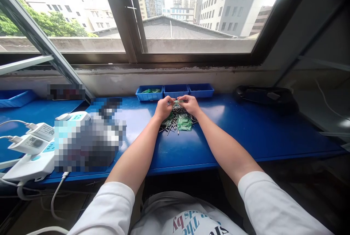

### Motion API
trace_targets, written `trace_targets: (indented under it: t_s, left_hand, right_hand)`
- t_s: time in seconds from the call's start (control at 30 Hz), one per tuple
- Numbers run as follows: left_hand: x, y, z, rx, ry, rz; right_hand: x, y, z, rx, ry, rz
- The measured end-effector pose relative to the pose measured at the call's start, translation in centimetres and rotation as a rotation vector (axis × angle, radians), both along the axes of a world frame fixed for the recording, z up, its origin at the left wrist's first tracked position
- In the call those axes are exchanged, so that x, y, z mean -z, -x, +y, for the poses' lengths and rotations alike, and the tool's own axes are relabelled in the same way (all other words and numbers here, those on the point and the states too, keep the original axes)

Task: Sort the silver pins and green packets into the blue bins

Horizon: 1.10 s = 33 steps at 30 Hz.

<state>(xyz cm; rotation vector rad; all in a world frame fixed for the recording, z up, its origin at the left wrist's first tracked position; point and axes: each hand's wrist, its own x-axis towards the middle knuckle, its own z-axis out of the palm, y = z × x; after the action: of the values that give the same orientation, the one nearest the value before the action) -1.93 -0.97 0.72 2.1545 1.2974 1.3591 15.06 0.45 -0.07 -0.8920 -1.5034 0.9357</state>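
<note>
My left hand (164, 108) and my right hand (190, 104) meet above a pile of small dark and silver metal rods (179, 110) on the blue table. Between their pinched fingertips stretches a small green plastic bag (179, 101). A few metal bits show by the left fingers; whether they are held or lie behind, I cannot tell. Several flat green plastic bags (184, 123) rest at the near side of the pile, and some rods lie loose around them. Part of the pile is hidden by the left hand.
Behind the hands stand three blue bins: the left bin (149, 97) holds green packets, the middle bin (176, 92) and right bin (201, 92) hold dark contents. A black case (265, 98) lies at right. A power strip (35, 164) with plugs and cables occupies the left, beside blurred objects.
</note>
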Motion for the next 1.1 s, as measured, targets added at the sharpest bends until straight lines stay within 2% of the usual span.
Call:
trace_targets:
  t_s: [0.1, 0.23, 0.47, 0.6, 0.8, 0.87, 1.03, 1.1]
  left_hand:
    - [-0.1, -0.1, -0.1, -0.034, 0.031, 0.012]
    - [-0.3, -0.2, -0.3, -0.002, 0.068, -0.039]
    - [-0.6, -0.3, -0.5, 0.007, 0.116, -0.1]
    - [-0.7, -0.1, -0.3, 0.0, 0.116, -0.136]
    - [-0.4, 0.2, 0.2, 0.094, 0.104, -0.126]
    - [-0.4, 0.3, 0.5, 0.061, 0.077, -0.102]
    - [-0.2, 1.3, 1.7, -0.14, -0.014, -0.092]
    - [-0.2, 2.0, 2.3, -0.22, -0.038, -0.093]
  right_hand:
    - [-0.2, 0.3, -0.1, 0.0, 0.041, 0.03]
    - [-0.5, 0.4, -0.4, 0.028, 0.098, 0.026]
    - [-0.8, 0.1, -0.9, -0.063, 0.083, 0.073]
    - [-1.0, 0.1, -1.2, -0.043, 0.068, 0.081]
    - [-0.9, -0.1, -0.9, -0.04, 0.049, 0.04]
    - [-0.7, -0.2, -0.7, -0.008, 0.005, 0.006]
    - [-0.5, -0.6, -0.5, 0.215, -0.094, -0.163]
    - [-0.5, -0.7, -0.6, 0.26, -0.107, -0.238]
